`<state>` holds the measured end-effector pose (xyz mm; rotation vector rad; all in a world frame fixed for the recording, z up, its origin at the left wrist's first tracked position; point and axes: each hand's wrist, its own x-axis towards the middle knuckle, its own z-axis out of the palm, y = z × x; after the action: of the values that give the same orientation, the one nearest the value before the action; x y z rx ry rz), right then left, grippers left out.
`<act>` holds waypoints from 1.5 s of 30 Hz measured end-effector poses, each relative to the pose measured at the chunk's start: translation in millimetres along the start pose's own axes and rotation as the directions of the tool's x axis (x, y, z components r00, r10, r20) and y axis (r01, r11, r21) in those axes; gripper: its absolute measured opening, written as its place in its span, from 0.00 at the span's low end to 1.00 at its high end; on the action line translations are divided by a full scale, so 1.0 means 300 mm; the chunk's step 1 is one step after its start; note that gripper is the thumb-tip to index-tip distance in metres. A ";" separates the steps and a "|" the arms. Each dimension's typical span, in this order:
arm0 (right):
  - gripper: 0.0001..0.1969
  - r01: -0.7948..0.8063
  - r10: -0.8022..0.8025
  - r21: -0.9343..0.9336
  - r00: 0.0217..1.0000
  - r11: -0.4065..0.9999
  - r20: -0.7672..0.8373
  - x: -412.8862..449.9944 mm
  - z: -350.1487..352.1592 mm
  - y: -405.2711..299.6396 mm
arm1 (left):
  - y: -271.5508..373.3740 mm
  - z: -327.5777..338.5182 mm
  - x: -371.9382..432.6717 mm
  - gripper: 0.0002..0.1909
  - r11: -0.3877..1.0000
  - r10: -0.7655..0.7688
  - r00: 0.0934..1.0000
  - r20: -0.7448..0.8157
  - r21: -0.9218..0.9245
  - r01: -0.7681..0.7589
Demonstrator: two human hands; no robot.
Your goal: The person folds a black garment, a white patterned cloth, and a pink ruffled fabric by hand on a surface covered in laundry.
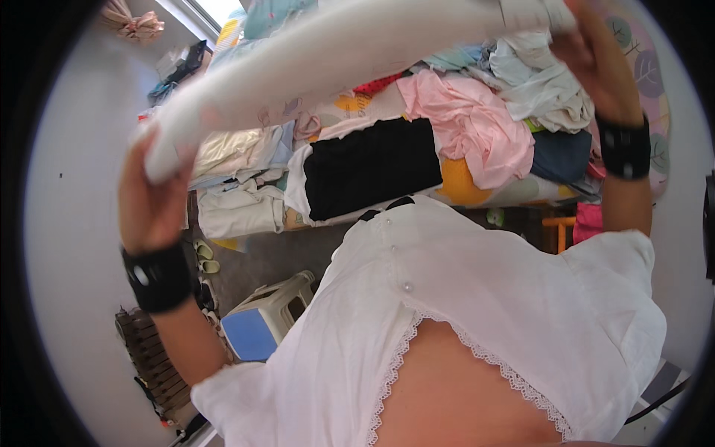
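Observation:
A white cloth (335, 67), probably a garment with faint printed figures, is stretched in the air across the top of the view. My left hand (151, 201) grips its left end, and my right hand (600, 67) has hold of the other end, slightly blurred. Both wrists wear black bands. Below the cloth, a folded black garment (374, 167) lies on a bed with a patterned sheet (466, 184). Beside it is a crumpled pink garment (472, 123). The raised cloth hides part of the bed behind it.
White clothes (536, 84) are heaped at the bed's right, near a dark blue folded cloth (561, 156). Folded light clothes (240, 207) lie at its left. On the floor are a blue-topped plastic stool (251, 332) and green slippers (205, 258). A wall (72, 223) rises at left.

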<state>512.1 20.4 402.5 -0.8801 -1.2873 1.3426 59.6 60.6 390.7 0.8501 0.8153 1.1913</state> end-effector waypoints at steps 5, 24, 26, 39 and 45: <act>0.12 -0.432 0.427 0.071 0.828 0.899 -0.363 -0.268 0.265 0.327 | -0.340 -0.148 -0.287 0.24 0.946 -0.311 0.897 -0.315 -0.007 0.325; 0.08 -0.580 0.780 0.532 0.540 0.617 -0.317 -0.182 0.115 0.720 | -0.638 -0.372 -0.109 0.12 0.744 -0.665 0.685 -0.299 -0.341 0.574; 0.07 -0.553 0.754 0.544 0.601 0.632 -0.265 -0.060 0.060 0.764 | -0.656 -0.425 0.046 0.08 0.740 -0.644 0.715 -0.271 -0.457 0.493; 0.16 -0.406 0.265 -0.115 0.760 0.907 -0.593 0.325 -0.074 1.355 | -1.119 -0.402 0.562 0.14 0.988 -0.076 0.635 -0.769 0.030 0.154; 0.22 0.121 -0.170 -0.934 0.983 0.337 0.065 0.294 0.243 1.258 | -1.162 -0.204 0.428 0.20 -0.225 0.342 0.838 0.424 0.903 -0.365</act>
<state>355.1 129.9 57.8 -1.4984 -2.0896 0.2641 180.1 139.0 42.8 2.6162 1.5704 0.7957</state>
